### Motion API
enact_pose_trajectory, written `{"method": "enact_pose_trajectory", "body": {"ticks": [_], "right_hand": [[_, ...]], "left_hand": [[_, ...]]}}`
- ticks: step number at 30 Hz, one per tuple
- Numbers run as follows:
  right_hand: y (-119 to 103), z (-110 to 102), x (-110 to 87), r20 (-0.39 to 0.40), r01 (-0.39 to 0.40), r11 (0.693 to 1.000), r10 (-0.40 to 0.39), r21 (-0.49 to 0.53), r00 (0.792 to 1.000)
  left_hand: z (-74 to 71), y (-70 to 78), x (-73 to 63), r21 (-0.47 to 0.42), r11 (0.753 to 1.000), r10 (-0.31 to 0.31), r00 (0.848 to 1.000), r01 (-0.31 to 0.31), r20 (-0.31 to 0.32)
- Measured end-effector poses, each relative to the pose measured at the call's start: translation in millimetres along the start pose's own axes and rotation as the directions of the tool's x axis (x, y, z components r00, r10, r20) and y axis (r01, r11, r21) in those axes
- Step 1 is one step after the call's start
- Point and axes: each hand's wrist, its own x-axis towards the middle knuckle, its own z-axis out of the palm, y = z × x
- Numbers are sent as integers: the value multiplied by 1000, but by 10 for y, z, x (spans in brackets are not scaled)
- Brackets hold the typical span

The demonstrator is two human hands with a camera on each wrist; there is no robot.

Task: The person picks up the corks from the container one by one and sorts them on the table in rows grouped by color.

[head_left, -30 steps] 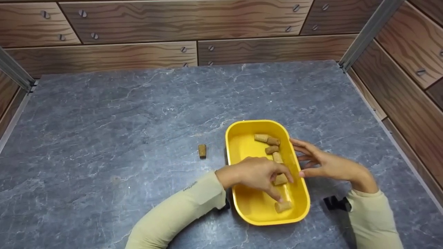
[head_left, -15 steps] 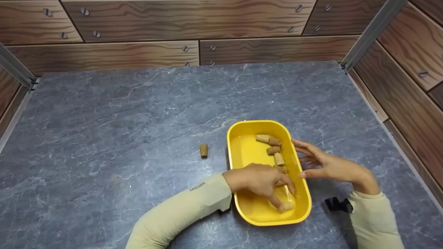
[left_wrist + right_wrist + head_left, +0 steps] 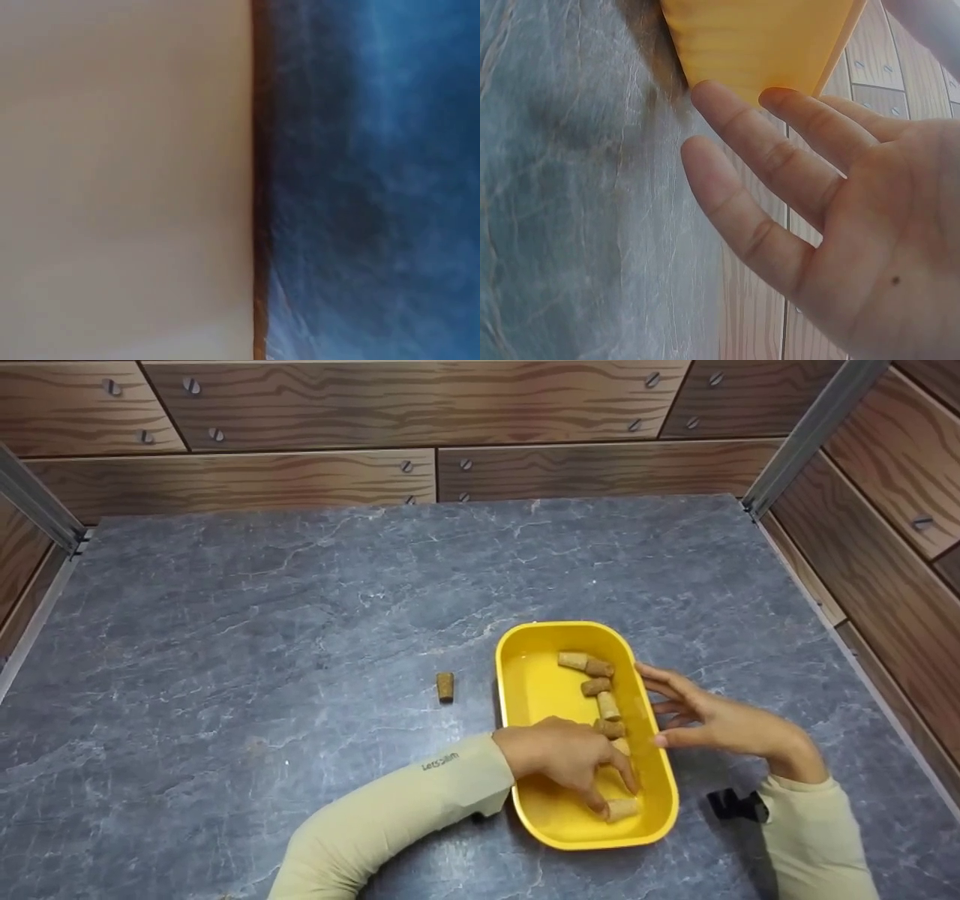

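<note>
A yellow tub [image 3: 529, 649] stands on the table with several tapered corks inside. My left hand [image 3: 566, 754] reaches into it over the left rim, fingers bent down. Its thumb and a finger are at the two ends of the nearest cork [image 3: 622, 810]. My right hand [image 3: 720, 724] is beside the tub's right wall, fingertips and thumb against it. In the right wrist view, the fingers of the right hand [image 3: 795, 195] are loosely extended beside the tub's yellow wall [image 3: 757, 37]. The left wrist view catches only a pale blurred surface and the table.
One brown cork [image 3: 445, 687] lies on the grey marbled table [image 3: 300, 607], left of the tub. Other corks, such as a brown cork [image 3: 596, 686], form a line along the tub's right side. Wood-patterned panels [image 3: 285, 476] enclose the back and sides.
The left hand's fingers have moved down and closed in on the nearest cork, uncovering corks above it. The right hand stays at the tub's wall. The head view has shifted slightly.
</note>
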Motion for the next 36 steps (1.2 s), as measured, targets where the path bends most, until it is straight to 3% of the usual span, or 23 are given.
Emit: {"method": "enact_pose_trajectory", "body": {"ticks": [5,14,25,32,36], "right_hand": [[2,-6,3,-8,25,998,-25,-49,1000],[6,-5,-17,-7,24,999,-24,-21,1000],[0,2,-11,17,4,1000,-5,23,1000],[-1,-9,-6,20,23,999,-24,29,1000],[-2,-12,-3,21,26,999,-27,21,999]], "left_hand": [[3,9,12,6,1000,-9,1000,9,22],[-2,26,25,42,999,12,1000,-12,2],[-57,19,-34,-71,993,89,993,-95,-82],[-174,5,-130,-196,966,135,977,-167,-168],[-280,-16,-257,-262,933,181,950,-248,-256]]}}
